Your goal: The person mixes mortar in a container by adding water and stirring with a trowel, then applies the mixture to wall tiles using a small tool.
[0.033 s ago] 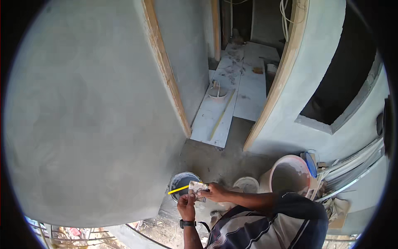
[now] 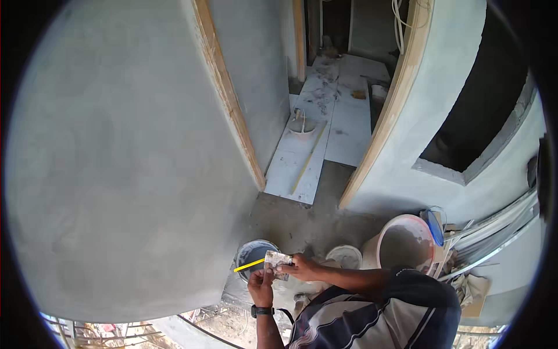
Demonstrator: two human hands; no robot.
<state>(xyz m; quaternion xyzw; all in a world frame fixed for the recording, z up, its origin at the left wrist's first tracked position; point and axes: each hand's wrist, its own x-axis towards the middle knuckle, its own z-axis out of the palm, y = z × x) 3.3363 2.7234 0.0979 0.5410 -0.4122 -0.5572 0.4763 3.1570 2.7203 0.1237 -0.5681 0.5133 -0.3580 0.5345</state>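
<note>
Presently, left hand (image 2: 260, 288): dark watch (image 2: 262, 312) on the wrist; I see thumb and fingers pinching the lower edge of a flat stained piece (image 2: 278, 259).
Right hand (image 2: 303, 269): grasping that same piece at its right end, thumb across its face.
Piece, position: between both hands, before the striped shirt (image 2: 360, 317); on my feed it overlaps the right side of a dark bucket (image 2: 246, 249). Height above it, I cannot tell.
Yellow strip (image 2: 249, 266): juts left from the piece, slightly tilted; whether joined, unclear to me.
Right of bucket: smaller pale pail (image 2: 344, 246), then large pink-rimmed tub (image 2: 372, 250).
Doorway floor: pale panels (image 2: 351, 136).
</note>
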